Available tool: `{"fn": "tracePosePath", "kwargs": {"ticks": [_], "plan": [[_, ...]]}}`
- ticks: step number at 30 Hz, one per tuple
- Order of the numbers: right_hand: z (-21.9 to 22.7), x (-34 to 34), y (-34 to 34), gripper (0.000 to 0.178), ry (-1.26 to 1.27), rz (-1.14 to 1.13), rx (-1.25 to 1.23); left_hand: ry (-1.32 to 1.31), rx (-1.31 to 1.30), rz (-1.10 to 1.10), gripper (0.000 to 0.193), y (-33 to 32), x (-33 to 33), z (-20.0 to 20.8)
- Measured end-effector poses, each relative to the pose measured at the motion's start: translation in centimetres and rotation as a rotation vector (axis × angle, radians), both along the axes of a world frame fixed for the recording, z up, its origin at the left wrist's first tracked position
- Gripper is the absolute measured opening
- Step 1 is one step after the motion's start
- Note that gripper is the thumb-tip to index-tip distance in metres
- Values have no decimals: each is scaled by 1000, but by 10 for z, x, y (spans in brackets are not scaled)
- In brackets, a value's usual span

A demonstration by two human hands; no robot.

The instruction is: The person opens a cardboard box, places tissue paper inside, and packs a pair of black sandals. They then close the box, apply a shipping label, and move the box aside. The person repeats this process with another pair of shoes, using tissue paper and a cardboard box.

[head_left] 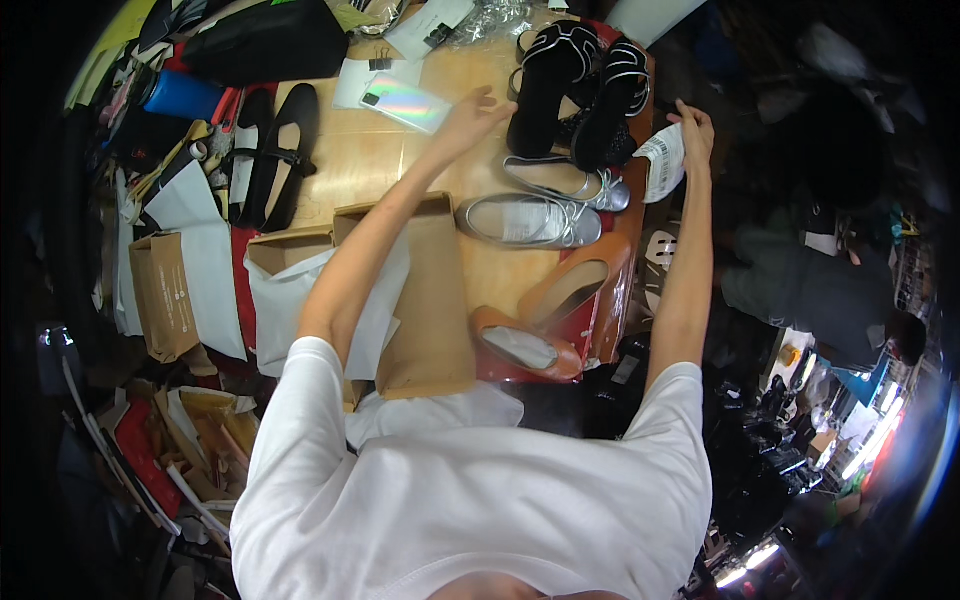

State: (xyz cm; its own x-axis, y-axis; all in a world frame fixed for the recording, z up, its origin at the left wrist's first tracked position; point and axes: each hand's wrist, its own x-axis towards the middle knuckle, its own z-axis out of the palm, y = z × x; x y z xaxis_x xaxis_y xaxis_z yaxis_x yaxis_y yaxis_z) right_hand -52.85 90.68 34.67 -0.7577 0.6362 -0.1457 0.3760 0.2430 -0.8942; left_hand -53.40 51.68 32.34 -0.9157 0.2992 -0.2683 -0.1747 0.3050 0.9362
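Observation:
My left hand [474, 122] reaches over the table with its fingers apart and nothing in them, just left of a pair of black sandals [540, 95] with pale-edged straps. Beyond the table's right edge, my right hand [694, 135] pinches a white printed paper slip [662, 165]. Silver ballet flats [505, 220] with bows lie below the sandals. Nearer to me are tan-orange flats [570, 290], one with pale paper inside. A phone [405, 106] with a shiny rainbow back rests beside my left hand.
Open cardboard boxes [430, 300] with white tissue paper [285, 300] stand at the near left. Black strapped shoes [285, 160] lie farther left, by a blue cylinder [183, 97] and a black bag [265, 45]. Another person in dark clothing [800, 280] is at the right.

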Motion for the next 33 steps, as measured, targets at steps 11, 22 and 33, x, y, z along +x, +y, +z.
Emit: {"fn": "tracePosePath", "kwargs": {"ticks": [11, 22, 33], "plan": [[-31, -129, 11, 38, -391, 399, -351, -106, 250, 111, 67, 56, -13, -57], [92, -91, 14, 60, -639, 609, 231, -307, 488, -62, 73, 54, -16, -18], [184, 232, -159, 35, -487, 105, -1110, 48, 367, 138, 79, -139, 146, 134]]}}
